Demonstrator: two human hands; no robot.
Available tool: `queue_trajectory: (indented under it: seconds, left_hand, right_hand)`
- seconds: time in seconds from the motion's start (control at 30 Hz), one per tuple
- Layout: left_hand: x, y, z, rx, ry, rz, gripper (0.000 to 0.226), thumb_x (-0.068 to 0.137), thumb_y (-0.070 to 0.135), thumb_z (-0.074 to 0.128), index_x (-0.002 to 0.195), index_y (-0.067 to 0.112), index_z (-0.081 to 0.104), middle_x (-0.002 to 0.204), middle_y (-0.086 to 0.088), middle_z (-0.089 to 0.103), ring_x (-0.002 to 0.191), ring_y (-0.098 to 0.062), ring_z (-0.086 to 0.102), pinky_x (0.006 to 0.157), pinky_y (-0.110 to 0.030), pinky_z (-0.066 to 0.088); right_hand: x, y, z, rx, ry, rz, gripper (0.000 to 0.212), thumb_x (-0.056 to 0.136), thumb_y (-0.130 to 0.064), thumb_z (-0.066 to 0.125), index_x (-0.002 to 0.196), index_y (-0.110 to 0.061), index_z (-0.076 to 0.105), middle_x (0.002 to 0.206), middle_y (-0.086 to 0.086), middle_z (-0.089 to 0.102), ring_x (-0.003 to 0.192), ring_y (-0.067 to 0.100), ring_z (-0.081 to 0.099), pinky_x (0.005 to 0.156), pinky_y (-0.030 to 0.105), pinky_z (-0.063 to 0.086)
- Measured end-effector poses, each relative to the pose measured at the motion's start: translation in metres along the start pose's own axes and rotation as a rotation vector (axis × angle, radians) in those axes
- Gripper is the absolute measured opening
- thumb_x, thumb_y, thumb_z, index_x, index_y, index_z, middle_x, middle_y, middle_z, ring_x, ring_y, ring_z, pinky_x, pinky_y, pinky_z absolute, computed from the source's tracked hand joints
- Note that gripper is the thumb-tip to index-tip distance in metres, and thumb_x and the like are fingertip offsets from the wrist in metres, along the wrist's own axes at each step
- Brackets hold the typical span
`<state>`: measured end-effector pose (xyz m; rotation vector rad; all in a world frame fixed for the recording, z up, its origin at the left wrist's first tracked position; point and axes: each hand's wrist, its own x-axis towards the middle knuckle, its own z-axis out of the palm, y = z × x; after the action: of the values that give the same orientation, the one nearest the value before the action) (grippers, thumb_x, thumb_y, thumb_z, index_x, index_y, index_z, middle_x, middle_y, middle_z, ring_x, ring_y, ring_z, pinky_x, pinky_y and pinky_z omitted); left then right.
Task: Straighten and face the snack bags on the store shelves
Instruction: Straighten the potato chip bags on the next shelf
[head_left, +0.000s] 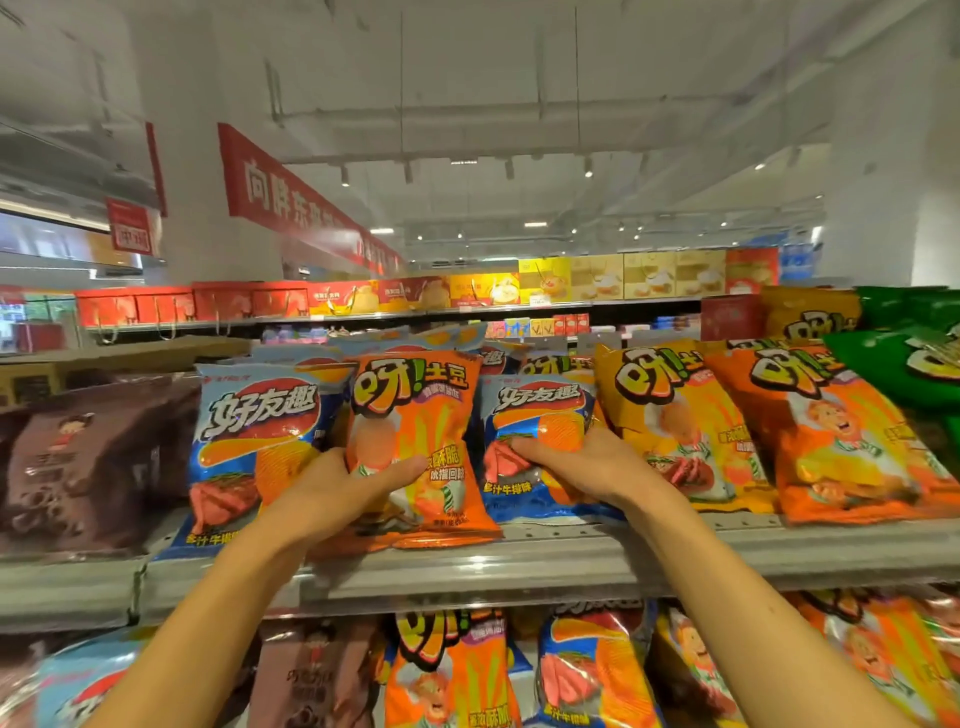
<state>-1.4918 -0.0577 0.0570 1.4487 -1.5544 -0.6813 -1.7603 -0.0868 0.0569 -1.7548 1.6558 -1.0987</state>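
An orange snack bag (415, 415) stands upright at the middle of the top shelf, between two blue chip bags. My left hand (343, 488) grips its lower left side, thumb across the front. My right hand (582, 465) lies on the front of the right blue chip bag (535, 410), fingers curled over its lower middle. The left blue chip bag (249, 436) leans beside my left hand. A yellow bag (670, 415) and another orange bag (831, 441) lie tilted to the right.
Brown bags (88, 457) fill the shelf's left end, green bags (904, 353) the right end. The grey shelf edge (519, 566) runs in front. More snack bags (452, 670) sit on the shelf below. Boxed goods (519, 291) line a far shelf.
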Motion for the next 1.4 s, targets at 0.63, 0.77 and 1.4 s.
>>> queue_trajectory:
  seconds: [0.63, 0.77, 1.4]
  left_hand:
    - [0.014, -0.024, -0.001, -0.266, 0.132, 0.052, 0.115, 0.048, 0.068, 0.083, 0.144, 0.018, 0.044, 0.126, 0.009, 0.057, 0.106, -0.012, 0.054, 0.086, -0.031, 0.042]
    - [0.017, -0.012, 0.013, -0.279, 0.09, 0.033, 0.09, 0.044, 0.065, 0.088, 0.118, 0.019, 0.06, 0.108, 0.002, 0.072, 0.096, -0.015, 0.067, 0.074, -0.031, 0.05]
    - [0.03, 0.041, 0.116, -0.059, -0.191, 0.171, 0.067, 0.083, 0.066, 0.064, 0.124, 0.013, 0.058, 0.125, -0.01, 0.067, 0.113, -0.026, 0.063, 0.089, -0.031, 0.049]
  right_hand:
    - [-0.023, -0.009, 0.001, -0.155, 0.352, -0.193, 0.074, 0.068, -0.079, 0.069, 0.119, -0.027, 0.057, 0.107, -0.005, 0.07, 0.101, 0.023, 0.067, 0.087, 0.047, 0.057]
    - [-0.035, 0.001, -0.027, -0.148, 0.432, -0.165, 0.07, 0.069, -0.078, 0.07, 0.115, -0.027, 0.058, 0.103, -0.005, 0.07, 0.1, 0.024, 0.066, 0.083, 0.045, 0.055]
    - [-0.093, 0.031, -0.068, 0.072, 0.557, -0.253, 0.061, 0.062, -0.071, 0.073, 0.1, -0.024, 0.067, 0.088, -0.007, 0.075, 0.085, 0.016, 0.071, 0.081, 0.042, 0.054]
